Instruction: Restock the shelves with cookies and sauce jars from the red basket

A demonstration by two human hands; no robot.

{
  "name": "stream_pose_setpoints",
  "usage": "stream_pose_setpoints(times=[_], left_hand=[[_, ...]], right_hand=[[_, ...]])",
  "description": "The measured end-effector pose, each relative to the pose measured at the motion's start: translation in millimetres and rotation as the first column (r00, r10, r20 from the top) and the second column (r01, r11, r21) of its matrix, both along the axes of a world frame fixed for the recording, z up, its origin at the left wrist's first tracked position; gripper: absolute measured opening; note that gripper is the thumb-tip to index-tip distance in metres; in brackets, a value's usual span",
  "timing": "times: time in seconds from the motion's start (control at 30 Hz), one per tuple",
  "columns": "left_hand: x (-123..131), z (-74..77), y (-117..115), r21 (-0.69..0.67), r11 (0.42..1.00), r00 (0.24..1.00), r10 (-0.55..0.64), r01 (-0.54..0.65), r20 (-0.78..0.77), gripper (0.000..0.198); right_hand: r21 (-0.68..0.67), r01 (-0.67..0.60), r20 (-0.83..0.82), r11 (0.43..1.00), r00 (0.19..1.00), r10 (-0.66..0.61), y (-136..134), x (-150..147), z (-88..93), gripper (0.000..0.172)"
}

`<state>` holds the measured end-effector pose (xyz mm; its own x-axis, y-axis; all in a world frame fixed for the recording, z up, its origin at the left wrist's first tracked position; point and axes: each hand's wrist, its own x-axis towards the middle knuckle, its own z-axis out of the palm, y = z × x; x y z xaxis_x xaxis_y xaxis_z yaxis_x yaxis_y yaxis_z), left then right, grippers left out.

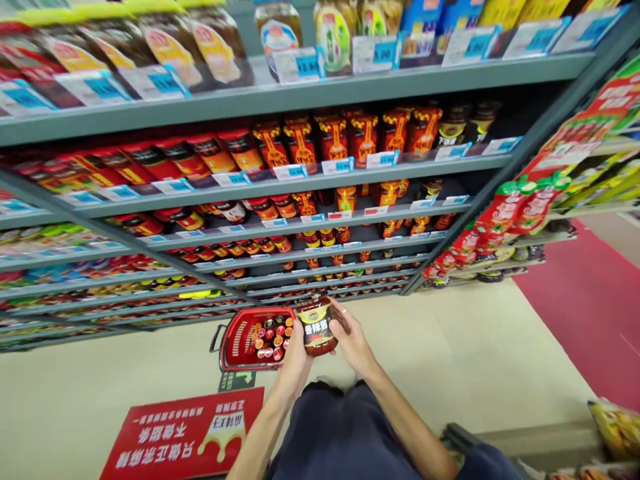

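Note:
Between my two hands is a jar of chili sauce point(318, 327) with a dark lid, a black and yellow label and reddish-brown contents. It is upright, its label turned toward me. My left hand point(299, 347) grips the jar's left side, the thumb along the label's edge. On the other side my right hand point(354, 339) holds it with bent fingers, a ring on one of them. Below and to the left, a red shopping basket point(235, 360) stands on the floor with several lidded jars point(273, 339) in it.
Long grey shelves point(300, 93) stretch across in front, stocked with jars and price tags. At the right hang red pouches point(520, 207) on another rack. A red floor sign point(185, 433) lies at the lower left. Bagged goods point(615, 427) sit at the lower right.

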<state>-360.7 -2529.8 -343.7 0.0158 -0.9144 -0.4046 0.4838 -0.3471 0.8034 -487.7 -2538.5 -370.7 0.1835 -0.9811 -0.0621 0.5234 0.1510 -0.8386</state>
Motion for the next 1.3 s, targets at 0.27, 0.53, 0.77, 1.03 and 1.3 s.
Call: stream_pose_setpoints(times=[0.27, 0.53, 0.77, 1.03, 1.3], left_hand=[[3, -2.9, 15, 0.007, 0.998, 0.998, -0.055, 0.055, 0.007, 0.077], [11, -36.0, 37, 0.097, 0.976, 0.973, -0.178, 0.193, -0.146, 0.072], [3, -58.4, 66, 0.126, 0.982, 0.982, -0.121, 0.14, -0.146, 0.077], [-38, -55.9, 68, 0.075, 0.997, 0.997, -0.01, 0.016, -0.078, 0.072], [-171, -57.9, 72, 0.083, 0.995, 0.999, -0.047, 0.049, -0.028, 0.078]], right_hand=[[0.006, 0.035, 0.01, 0.999, 0.999, -0.035, 22, 1, -3.5, 0.073], [0.077, 0.13, -0.145, 0.989, 0.982, -0.117, 62, 5, -7.9, 0.072], [0.156, 0.099, -0.192, 0.983, 0.979, -0.069, 81, -3, -19.9, 0.073], [0.115, -0.029, -0.131, 0.993, 0.99, 0.044, 71, -44, -29.7, 0.075], [0.15, -0.043, -0.087, 0.988, 0.995, 0.056, 70, -177, -35.1, 0.078]])
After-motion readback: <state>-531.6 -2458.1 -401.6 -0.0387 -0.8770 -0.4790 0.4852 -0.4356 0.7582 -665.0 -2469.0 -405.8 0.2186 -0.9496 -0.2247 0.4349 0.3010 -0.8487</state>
